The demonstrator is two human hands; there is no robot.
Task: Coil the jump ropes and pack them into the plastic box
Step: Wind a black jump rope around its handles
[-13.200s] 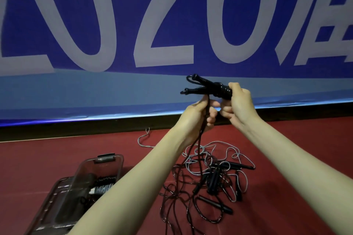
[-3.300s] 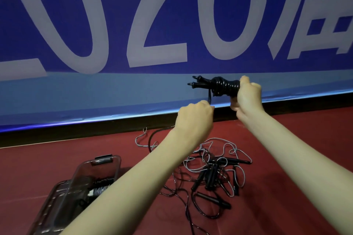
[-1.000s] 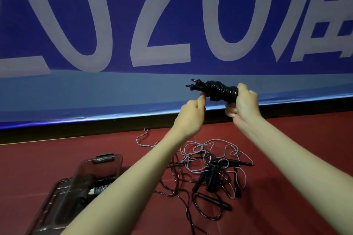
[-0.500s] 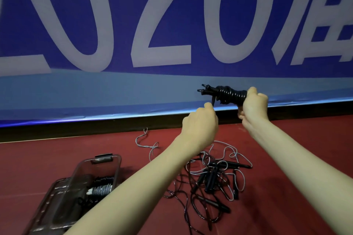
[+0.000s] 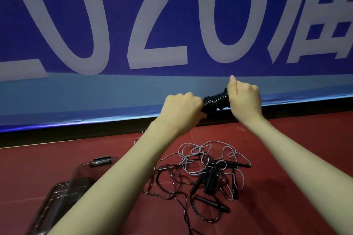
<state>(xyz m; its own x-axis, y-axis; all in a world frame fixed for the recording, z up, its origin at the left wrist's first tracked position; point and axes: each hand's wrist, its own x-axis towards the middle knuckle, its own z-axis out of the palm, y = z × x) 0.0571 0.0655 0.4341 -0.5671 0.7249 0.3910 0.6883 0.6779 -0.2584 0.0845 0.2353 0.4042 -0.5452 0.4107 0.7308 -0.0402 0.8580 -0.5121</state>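
I hold a black jump rope (image 5: 215, 101) up in front of me, its cord wound in tight coils around the two handles. My left hand (image 5: 182, 108) grips the left end of the bundle and hides it. My right hand (image 5: 244, 99) grips the right end, thumb raised. On the red floor below lies a tangle of black and grey jump ropes (image 5: 208, 173) with several black handles. The clear plastic box (image 5: 76, 183) stands open at the lower left, partly hidden behind my left forearm.
A blue banner (image 5: 172, 25) with large white numerals fills the wall behind. A black strip runs along its base where it meets the red floor (image 5: 296, 158). The box's lid (image 5: 99, 160) stands tilted up at its far end.
My left hand has risen from below the bundle and closed over its left end, covering the handle tips. The loose cord no longer hangs from the bundle. The bundle now tilts up to the right.
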